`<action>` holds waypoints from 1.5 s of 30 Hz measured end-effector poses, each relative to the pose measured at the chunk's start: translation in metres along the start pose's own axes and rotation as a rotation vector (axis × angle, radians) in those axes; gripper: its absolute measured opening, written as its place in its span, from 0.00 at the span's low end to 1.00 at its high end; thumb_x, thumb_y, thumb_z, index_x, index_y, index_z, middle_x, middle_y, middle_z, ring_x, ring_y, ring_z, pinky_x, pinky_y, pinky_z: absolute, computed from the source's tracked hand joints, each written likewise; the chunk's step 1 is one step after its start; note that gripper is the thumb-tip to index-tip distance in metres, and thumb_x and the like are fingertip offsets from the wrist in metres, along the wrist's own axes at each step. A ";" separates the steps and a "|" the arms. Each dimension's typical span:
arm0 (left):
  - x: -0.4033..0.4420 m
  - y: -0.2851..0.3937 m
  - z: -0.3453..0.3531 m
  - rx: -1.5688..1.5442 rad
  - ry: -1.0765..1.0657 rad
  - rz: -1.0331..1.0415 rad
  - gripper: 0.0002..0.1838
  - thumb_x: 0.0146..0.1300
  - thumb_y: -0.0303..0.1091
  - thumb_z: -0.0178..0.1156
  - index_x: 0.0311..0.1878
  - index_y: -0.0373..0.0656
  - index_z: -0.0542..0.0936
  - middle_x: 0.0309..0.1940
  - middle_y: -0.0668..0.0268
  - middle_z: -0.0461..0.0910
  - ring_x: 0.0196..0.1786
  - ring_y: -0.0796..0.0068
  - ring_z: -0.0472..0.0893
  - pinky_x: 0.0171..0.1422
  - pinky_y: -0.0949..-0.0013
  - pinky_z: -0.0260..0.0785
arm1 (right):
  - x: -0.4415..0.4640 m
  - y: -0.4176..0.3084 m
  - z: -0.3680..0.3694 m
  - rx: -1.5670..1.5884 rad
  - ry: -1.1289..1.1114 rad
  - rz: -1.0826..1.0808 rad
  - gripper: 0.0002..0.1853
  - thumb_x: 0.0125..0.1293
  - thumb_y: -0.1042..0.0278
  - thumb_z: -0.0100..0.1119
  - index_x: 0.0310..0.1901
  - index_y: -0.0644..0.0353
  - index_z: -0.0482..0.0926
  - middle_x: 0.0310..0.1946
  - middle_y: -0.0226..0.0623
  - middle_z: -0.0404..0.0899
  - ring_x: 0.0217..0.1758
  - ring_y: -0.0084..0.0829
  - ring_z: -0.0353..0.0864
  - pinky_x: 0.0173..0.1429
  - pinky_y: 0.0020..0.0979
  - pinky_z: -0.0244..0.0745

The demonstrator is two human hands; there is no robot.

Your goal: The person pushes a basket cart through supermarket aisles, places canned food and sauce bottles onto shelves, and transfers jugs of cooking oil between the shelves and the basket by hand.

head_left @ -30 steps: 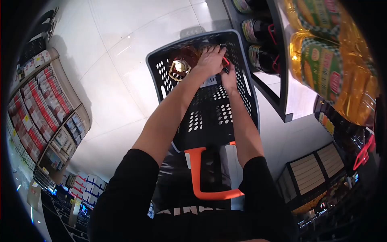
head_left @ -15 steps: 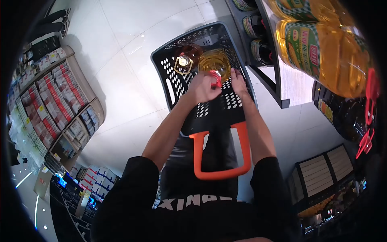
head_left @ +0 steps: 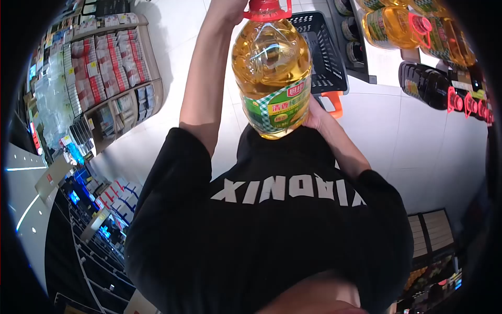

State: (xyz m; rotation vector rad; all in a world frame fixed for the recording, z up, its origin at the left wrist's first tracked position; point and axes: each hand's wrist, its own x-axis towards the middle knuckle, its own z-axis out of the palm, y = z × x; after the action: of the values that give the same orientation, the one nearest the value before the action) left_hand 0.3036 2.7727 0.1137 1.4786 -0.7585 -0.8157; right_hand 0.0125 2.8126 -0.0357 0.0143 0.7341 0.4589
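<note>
Plainly, left hand (head_left: pixel 228 9), right hand (head_left: pixel 314 115) hold bottle (head_left: pixel 276 104) containing golden oil (head_left: pixel 260 58).

The floor (head_left: pixel 180 49) is bright, glare streaks the bottle (head_left: pixel 274 60), and dark-cornered edges bend fisheye-fashion.

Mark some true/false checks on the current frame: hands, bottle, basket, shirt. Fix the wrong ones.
1. The left hand is at the top of the bottle, by its red cap. True.
2. The right hand is on the basket handle. False: it is at the lower part of the bottle.
3. The bottle stands inside the basket. False: it is held up in front of the person, outside the basket.
4. The basket handle is orange. True.
5. The liquid in the bottle is nearly black. False: it is golden yellow.
6. The person's black shirt has white lettering. True.
</note>
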 end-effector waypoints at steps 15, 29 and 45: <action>-0.120 0.084 0.112 -0.023 -0.396 0.461 0.25 0.64 0.31 0.65 0.10 0.41 0.71 0.08 0.73 0.71 0.13 0.88 0.69 0.18 0.79 0.56 | -0.028 0.091 -0.057 0.459 -0.238 -0.972 0.42 0.74 0.30 0.27 0.77 0.55 0.54 0.78 0.43 0.55 0.81 0.45 0.53 0.81 0.51 0.49; -0.097 0.013 0.382 0.253 -0.410 0.392 0.16 0.47 0.28 0.64 0.11 0.35 0.68 0.13 0.61 0.69 0.18 0.68 0.71 0.25 0.64 0.61 | -0.093 -0.028 -0.232 0.762 0.124 -1.202 0.47 0.67 0.21 0.18 0.76 0.46 0.58 0.76 0.42 0.59 0.77 0.47 0.61 0.76 0.57 0.60; -0.051 -0.072 0.478 0.401 -0.582 0.644 0.07 0.40 0.26 0.60 0.11 0.41 0.74 0.18 0.64 0.68 0.31 0.62 0.73 0.37 0.61 0.68 | -0.130 -0.125 -0.254 0.799 0.049 -1.222 0.33 0.74 0.34 0.37 0.65 0.52 0.73 0.62 0.40 0.74 0.67 0.41 0.74 0.67 0.46 0.74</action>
State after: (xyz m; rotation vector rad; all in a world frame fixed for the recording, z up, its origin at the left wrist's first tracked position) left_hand -0.1267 2.5634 0.0311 1.2054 -1.8100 -0.6031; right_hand -0.1866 2.6104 -0.1629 0.2859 0.7971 -1.0137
